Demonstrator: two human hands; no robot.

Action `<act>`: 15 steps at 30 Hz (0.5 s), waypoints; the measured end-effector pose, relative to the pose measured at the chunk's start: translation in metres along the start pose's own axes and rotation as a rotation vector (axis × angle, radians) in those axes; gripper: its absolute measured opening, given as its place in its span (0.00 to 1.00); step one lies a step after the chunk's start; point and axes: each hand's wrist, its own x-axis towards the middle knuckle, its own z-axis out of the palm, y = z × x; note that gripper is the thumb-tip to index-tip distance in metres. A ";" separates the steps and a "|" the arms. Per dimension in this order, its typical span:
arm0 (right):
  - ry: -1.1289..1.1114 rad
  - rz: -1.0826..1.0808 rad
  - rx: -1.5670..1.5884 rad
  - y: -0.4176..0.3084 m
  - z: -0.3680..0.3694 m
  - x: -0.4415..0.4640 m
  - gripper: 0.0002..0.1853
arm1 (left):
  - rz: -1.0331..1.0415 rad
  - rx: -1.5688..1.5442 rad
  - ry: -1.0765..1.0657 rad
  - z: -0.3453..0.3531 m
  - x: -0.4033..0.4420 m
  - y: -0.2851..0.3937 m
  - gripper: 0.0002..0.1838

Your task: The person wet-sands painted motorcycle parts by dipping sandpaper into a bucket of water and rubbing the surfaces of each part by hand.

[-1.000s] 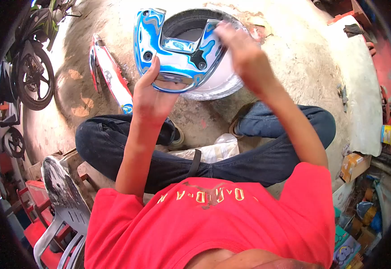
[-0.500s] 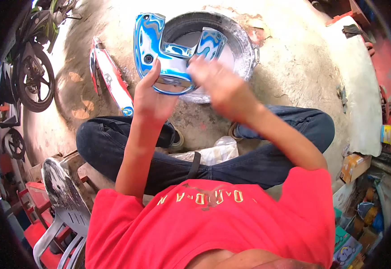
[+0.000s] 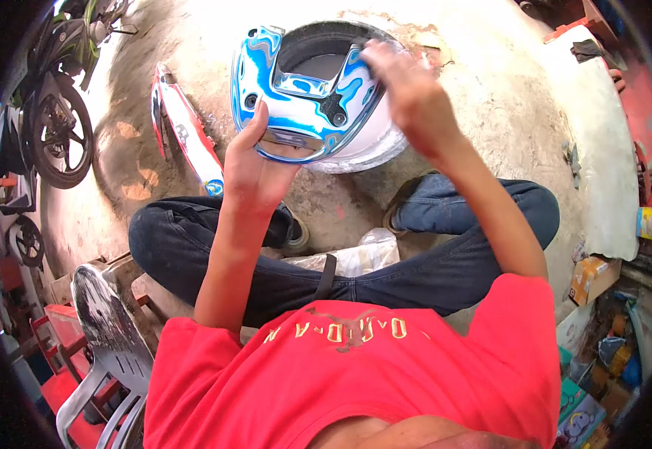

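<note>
A glossy U-shaped plastic panel [image 3: 296, 112] with blue and white swirls is held up over a round black basin [image 3: 318, 37]. My left hand [image 3: 262, 161] grips its lower left edge, with the thumb on top and the fingers underneath. A black patch [image 3: 333, 107] surrounds a hole on the panel's right side. My right hand [image 3: 412, 90] is at the tip of the panel's right arm, slightly blurred, its fingers pressed together. Whatever is under those fingertips is hidden. Whitish liquid and residue show inside the basin and along its rim.
On the floor to the left lies a red and white panel [image 3: 187, 131]. A motorcycle [image 3: 60, 112] stands beyond it. A plastic chair [image 3: 116, 344] is at lower left. At right are a long pale slab [image 3: 606, 150] and a cardboard box [image 3: 594, 279]. A wrapped bundle [image 3: 359, 257] lies between my legs.
My right hand has moved up and right, from the panel's middle to its right arm tip, uncovering the black patch. The panel has tilted and shifted slightly right in my left hand.
</note>
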 end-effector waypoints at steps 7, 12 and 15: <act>-0.042 -0.371 0.194 -0.056 0.004 -0.023 0.25 | -0.009 0.035 -0.006 -0.012 0.004 0.004 0.22; -0.008 0.015 0.056 -0.001 0.011 -0.006 0.25 | 0.043 0.124 0.121 0.015 -0.003 -0.007 0.22; 0.016 -0.252 0.186 -0.052 0.012 -0.019 0.25 | 0.019 0.089 0.054 0.003 0.002 0.001 0.22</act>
